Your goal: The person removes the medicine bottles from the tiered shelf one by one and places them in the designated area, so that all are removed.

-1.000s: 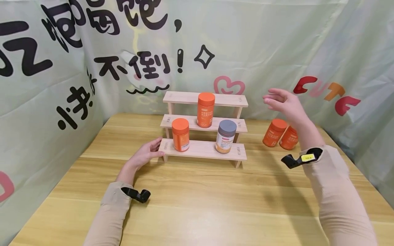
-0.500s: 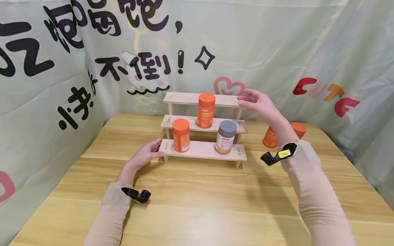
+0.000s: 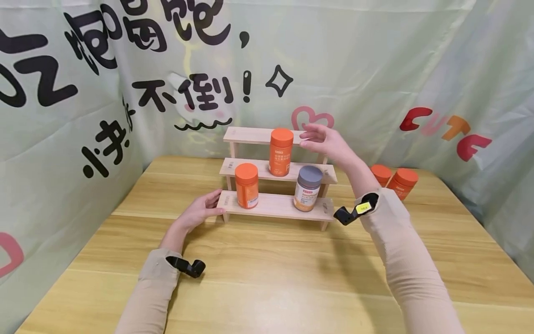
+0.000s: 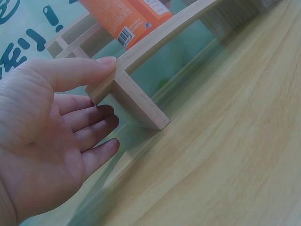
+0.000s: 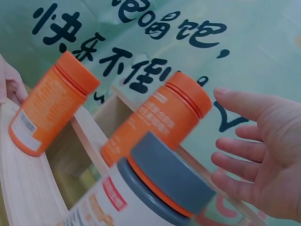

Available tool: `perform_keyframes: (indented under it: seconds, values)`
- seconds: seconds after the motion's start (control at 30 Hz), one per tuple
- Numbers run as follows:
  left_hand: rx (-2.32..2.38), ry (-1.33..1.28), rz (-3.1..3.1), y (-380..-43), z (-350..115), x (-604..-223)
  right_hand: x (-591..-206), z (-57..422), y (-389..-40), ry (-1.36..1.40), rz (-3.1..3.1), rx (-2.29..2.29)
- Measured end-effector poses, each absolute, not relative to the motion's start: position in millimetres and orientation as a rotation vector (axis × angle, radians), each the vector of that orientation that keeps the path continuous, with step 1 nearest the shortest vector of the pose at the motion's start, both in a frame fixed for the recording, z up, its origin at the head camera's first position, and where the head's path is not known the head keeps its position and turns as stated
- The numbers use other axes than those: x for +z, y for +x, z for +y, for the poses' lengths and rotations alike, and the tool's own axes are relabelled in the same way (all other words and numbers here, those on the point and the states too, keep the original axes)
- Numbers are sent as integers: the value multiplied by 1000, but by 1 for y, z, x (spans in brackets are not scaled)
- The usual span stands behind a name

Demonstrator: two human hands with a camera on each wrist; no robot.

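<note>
My left hand (image 3: 198, 213) holds the left end of the lowest board of a three-step wooden display stand (image 3: 275, 204). In the left wrist view its thumb lies on the board's edge and the fingers sit beside the end. My right hand (image 3: 327, 143) hovers by the top step, fingers spread and nothing in them, just right of an orange bottle (image 3: 280, 155) on the middle step. In the right wrist view a small gap separates thumb and orange lid. A second orange bottle (image 3: 247, 188) and a grey-lidded white bottle (image 3: 308, 190) stand on the lowest step.
Two more orange bottles, one (image 3: 402, 182) in front of the other (image 3: 380, 174), stand on the wooden table (image 3: 267, 278) to the right, partly behind my right forearm. A printed cloth (image 3: 367, 60) hangs close behind the stand.
My right hand has moved left from above the bottles on the table to beside the middle-step orange bottle. The left hand stays on the stand's end.
</note>
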State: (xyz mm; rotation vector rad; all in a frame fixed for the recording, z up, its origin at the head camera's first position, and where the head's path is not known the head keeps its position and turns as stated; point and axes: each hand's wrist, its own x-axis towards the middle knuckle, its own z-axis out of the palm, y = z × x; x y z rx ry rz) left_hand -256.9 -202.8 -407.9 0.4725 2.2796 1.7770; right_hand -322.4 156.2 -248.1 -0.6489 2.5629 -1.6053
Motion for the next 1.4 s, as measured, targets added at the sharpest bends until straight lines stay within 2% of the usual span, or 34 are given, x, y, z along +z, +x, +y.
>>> perform_keyframes:
  seconds: [0.8, 1.4]
  values:
    - [1771, 495, 2292, -255, -202, -409, -256, 115, -326, -713, 2575, -1501]
    - [1789, 503, 2277, -254, -202, -406, -258, 112, -325, -716, 2663, -1442]
